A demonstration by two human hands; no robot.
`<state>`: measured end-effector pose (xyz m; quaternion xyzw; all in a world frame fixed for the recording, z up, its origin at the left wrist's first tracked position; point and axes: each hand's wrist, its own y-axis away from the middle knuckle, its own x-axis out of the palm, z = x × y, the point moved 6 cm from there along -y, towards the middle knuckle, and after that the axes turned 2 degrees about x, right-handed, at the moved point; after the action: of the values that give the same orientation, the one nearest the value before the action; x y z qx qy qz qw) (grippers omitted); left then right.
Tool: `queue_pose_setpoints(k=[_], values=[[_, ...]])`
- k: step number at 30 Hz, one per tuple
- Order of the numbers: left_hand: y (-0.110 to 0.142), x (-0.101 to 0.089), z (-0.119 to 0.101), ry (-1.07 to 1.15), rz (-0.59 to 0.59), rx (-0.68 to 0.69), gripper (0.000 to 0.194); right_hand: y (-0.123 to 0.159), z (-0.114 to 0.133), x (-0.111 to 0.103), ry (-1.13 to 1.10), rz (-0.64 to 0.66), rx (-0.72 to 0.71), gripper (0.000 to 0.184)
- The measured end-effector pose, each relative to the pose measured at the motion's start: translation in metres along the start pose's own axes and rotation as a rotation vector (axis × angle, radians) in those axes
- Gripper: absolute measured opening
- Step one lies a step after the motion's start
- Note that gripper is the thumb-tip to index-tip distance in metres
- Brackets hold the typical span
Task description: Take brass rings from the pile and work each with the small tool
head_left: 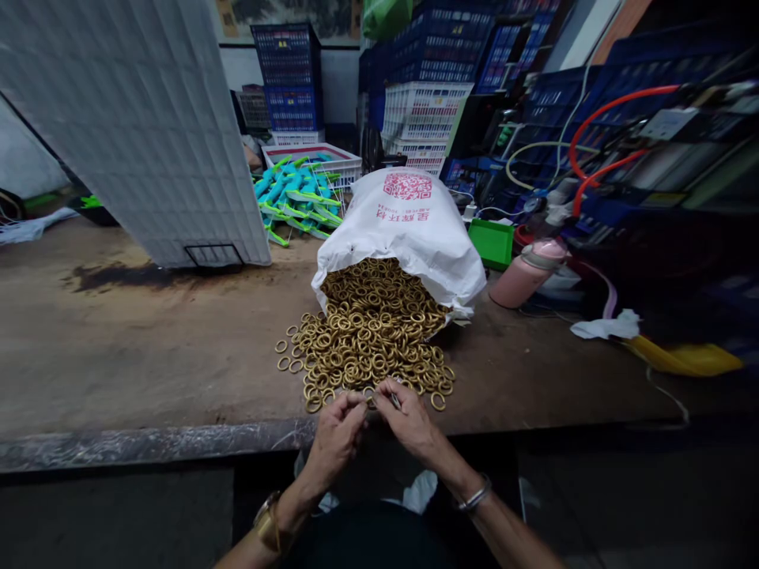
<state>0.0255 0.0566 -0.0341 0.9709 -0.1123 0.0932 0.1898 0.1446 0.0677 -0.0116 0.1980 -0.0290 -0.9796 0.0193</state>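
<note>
Ring (369, 401) is pinched between fingertips of left hand (340, 433) and right hand (413, 423).

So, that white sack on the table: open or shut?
Open, and tipped on its side: its mouth gapes toward the table's near edge, and a heap of gold-coloured rings spreads out from it.

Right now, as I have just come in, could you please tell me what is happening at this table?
A person's left hand and right hand are close together at the near edge of the table. The fingertips seem to handle a small ring, but the exact grip is too small to tell. Just beyond, a pile of gold-coloured rings spills from the open white sack.
</note>
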Motion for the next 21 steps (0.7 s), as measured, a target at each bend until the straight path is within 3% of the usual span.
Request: queue_pose_setpoints(k=[5, 8, 14, 21], values=[[0.0, -0.002, -0.011, -0.022, -0.019, 0.129, 0.022, 0.001, -0.004, 0.006, -0.055, 0.084, 0.046, 0.021], [-0.001, -0.004, -0.002, 0.04, -0.004, 0.075, 0.026, 0.003, -0.007, 0.011, -0.146, 0.141, 0.093, 0.023], [-0.005, -0.006, 0.01, 0.208, -0.034, -0.004, 0.027, 0.006, -0.015, 0.012, -0.245, 0.099, 0.212, 0.015], [-0.005, -0.006, 0.01, 0.218, -0.03, -0.019, 0.027, 0.005, -0.008, 0.013, -0.213, 0.082, 0.141, 0.023]])
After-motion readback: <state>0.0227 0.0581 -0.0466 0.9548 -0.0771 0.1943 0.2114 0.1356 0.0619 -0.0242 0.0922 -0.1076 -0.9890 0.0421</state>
